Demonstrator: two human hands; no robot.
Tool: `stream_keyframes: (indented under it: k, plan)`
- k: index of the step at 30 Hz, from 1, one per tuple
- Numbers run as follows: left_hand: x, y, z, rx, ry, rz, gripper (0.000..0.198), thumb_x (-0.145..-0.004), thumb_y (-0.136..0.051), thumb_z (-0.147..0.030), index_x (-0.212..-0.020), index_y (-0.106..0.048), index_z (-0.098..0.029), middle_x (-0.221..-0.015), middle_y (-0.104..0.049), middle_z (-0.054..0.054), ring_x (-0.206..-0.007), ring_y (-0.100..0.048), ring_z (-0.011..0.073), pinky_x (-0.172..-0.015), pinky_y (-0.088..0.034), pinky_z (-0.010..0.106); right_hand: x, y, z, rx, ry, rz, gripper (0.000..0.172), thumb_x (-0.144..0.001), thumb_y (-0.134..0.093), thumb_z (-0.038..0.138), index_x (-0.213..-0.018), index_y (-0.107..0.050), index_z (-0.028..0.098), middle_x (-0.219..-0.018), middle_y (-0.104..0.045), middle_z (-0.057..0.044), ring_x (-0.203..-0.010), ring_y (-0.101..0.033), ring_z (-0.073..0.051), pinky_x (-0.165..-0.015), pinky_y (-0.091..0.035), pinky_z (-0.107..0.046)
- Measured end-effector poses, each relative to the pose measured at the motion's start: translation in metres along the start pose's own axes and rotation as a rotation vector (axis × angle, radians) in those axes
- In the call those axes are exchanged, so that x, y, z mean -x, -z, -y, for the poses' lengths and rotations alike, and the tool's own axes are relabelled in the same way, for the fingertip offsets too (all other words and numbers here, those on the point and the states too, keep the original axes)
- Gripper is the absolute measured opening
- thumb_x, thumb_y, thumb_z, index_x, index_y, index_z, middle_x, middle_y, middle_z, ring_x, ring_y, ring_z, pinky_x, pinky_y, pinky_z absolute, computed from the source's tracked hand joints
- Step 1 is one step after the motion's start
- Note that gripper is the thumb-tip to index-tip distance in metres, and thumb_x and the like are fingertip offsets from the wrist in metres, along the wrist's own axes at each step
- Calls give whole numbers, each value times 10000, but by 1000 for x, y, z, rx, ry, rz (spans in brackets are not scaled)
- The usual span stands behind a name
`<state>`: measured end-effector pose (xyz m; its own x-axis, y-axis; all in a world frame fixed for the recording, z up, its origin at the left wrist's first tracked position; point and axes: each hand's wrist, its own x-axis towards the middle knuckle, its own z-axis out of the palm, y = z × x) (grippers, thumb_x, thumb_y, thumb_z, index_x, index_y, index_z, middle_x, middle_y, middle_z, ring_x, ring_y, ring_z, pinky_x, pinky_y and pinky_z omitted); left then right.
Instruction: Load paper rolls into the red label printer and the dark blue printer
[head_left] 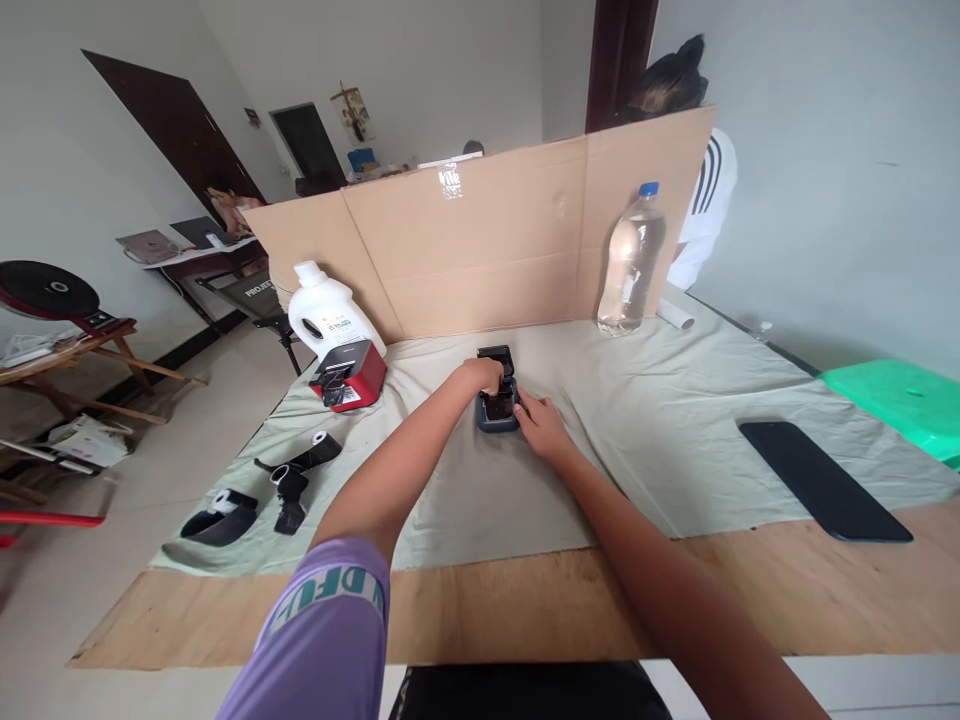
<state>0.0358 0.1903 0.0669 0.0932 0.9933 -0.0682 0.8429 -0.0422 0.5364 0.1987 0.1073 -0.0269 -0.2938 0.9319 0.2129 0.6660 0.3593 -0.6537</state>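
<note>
A small dark portable printer [496,424] stands on the cloth in front of me, its lid [495,353] flipped up and its inner compartment exposed. Over that compartment, my left hand [484,375] reaches in with curled fingers pointing down; whether anything is between the fingertips is hidden. My right hand [543,425] grips the printer's right side, thumb near the front corner and fingers along the edge. To the left lie rolls of black tape-like material: one roll [319,455], another [289,495] and a third [223,518], partly unwound.
A red-and-black boxy device [364,375] stands at left, before a white jug [330,310]. Behind is a cardboard screen [480,250]. A water bottle [631,265] and white tube [675,313] stand back right; a dark flat slab [821,480] lies right. A person [701,190] is beyond the screen.
</note>
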Motion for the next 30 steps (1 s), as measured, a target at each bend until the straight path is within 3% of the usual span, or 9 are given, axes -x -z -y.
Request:
stream_keyframes:
  k: [3,5,7,9,15,18,22,26,30]
  plan:
    - [14,14,1,-3,-34,11,261,-390,-763,-2,-468,-653,-225,-502,-574,5,-665,-608,218,-629,-436,260,0,-1,-2,-112,6,-43,537,-1042,-278,405,-1455,-545,192,-1374,-652,-99,-1238,-561,-284,-1083,-401,-448]
    - [30,27,8,52,-106,-4,233,-429,-780,-64,-598,-721,-213,-653,-663,15,-730,-618,212,-660,-448,253,-1,-2,-4,-226,0,-105,557,-1047,-243,422,-1414,-574,166,-1414,-624,-105,-1287,-554,-253,-1126,-382,-412]
    - [50,38,20,202,-177,-49,214,-532,-772,-172,-743,-743,-192,-815,-708,30,-808,-626,206,-715,-471,251,-1,-3,-6,-322,-29,-164,578,-1045,-230,455,-1382,-588,152,-1414,-619,-119,-1311,-554,-224,-1123,-399,-370]
    - [72,41,38,417,-155,-99,217,-639,-718,-249,-842,-713,-174,-891,-705,40,-855,-629,195,-755,-491,252,-2,-3,-8,-369,-64,-185,594,-1038,-219,485,-1363,-595,159,-1389,-633,-126,-1281,-581,-215,-1074,-449,-357]
    - [144,18,109,939,162,-215,324,-784,-666,-442,-980,-585,-198,-815,-593,6,-693,-578,130,-691,-539,279,-4,-4,-10,-441,-90,-186,607,-997,-255,544,-1292,-644,184,-1286,-678,-131,-1076,-655,-249,-970,-505,-409]
    - [169,6,134,1015,184,-267,445,-726,-767,-495,-969,-540,-198,-765,-518,-34,-629,-518,88,-636,-509,244,-5,-4,-10,-464,-82,-210,610,-980,-278,591,-1249,-666,205,-1246,-690,-126,-1020,-650,-253,-977,-489,-427]
    - [178,-2,151,1109,146,-432,489,-647,-843,-409,-898,-479,-201,-697,-421,-84,-541,-411,45,-531,-385,194,-4,-3,-9,-469,-83,-214,645,-963,-298,632,-1214,-676,173,-1146,-710,-141,-958,-640,-250,-970,-482,-424]
    - [172,0,161,1014,167,-542,348,-750,-744,-399,-888,-489,-206,-700,-447,-66,-547,-415,69,-527,-347,210,-3,0,-7,-434,-83,-202,653,-962,-293,622,-1204,-674,150,-1093,-711,-142,-968,-637,-252,-967,-483,-424]
    - [173,5,173,573,169,-687,200,-808,-680,-360,-802,-576,-188,-786,-544,11,-773,-549,156,-699,-439,248,-3,1,-6,-415,-81,-208,638,-960,-298,605,-1185,-674,141,-1082,-708,-144,-941,-640,-244,-961,-486,-423]
